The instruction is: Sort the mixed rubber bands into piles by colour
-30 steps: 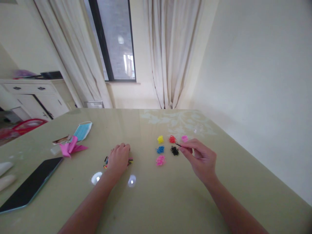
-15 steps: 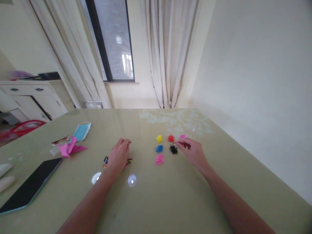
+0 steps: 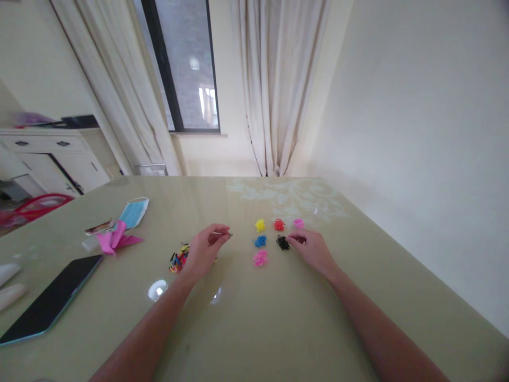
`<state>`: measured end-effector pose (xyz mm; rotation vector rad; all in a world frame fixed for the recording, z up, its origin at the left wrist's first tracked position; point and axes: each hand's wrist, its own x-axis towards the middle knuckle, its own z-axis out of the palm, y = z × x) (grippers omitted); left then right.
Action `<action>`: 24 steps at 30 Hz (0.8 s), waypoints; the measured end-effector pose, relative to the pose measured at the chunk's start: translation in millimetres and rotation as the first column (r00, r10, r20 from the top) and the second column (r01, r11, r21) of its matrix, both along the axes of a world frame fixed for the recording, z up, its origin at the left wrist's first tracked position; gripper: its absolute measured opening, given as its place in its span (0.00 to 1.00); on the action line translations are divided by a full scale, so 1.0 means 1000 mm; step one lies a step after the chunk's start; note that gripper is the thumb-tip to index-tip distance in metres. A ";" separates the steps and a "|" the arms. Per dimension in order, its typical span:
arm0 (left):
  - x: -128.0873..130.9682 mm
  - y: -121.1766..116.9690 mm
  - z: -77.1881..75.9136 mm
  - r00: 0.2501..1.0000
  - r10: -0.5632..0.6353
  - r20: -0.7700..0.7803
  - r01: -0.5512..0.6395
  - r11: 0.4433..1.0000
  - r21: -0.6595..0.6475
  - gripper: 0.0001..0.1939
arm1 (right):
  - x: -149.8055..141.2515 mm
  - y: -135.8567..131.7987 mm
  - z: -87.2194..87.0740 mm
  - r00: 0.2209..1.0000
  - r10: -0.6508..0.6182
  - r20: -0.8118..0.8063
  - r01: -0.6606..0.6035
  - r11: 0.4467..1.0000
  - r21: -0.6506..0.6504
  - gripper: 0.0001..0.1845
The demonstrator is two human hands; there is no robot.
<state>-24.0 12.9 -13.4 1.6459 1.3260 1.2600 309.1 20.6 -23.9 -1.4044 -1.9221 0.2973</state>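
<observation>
My left hand [image 3: 207, 249] is pinched on a small black rubber band [image 3: 230, 234], held above the table to the right of a mixed pile of coloured rubber bands [image 3: 180, 259]. The hand covers part of that pile. At the right edge of the black rubber band pile [image 3: 283, 243], my right hand [image 3: 312, 248] has thumb and finger pressed together; whatever lies between them is too small to make out. Around the black pile are sorted piles: yellow bands [image 3: 260, 225], red bands [image 3: 279, 224], blue bands [image 3: 260, 242] and pink bands [image 3: 261, 258].
Behind my right hand stands a small pink ring-shaped piece [image 3: 298, 224]. To the left on the table [image 3: 254, 329] lie a dark tablet-like slab [image 3: 51, 297], a folded pink paper shape [image 3: 117, 239] and a blue face mask [image 3: 134, 214]. A wall [image 3: 417, 159] rises on the right.
My left hand has lifted off the mixed pile and moved right with a black rubber band. My right hand, earlier holding a black band, has lowered its fingertips to the black pile.
</observation>
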 end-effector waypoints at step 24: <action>0.046 -0.032 0.002 0.945 -0.276 0.174 0.293 0.953 -0.077 0.15 | -0.077 -0.049 0.015 0.940 0.308 -0.145 -0.287 0.947 0.145 0.11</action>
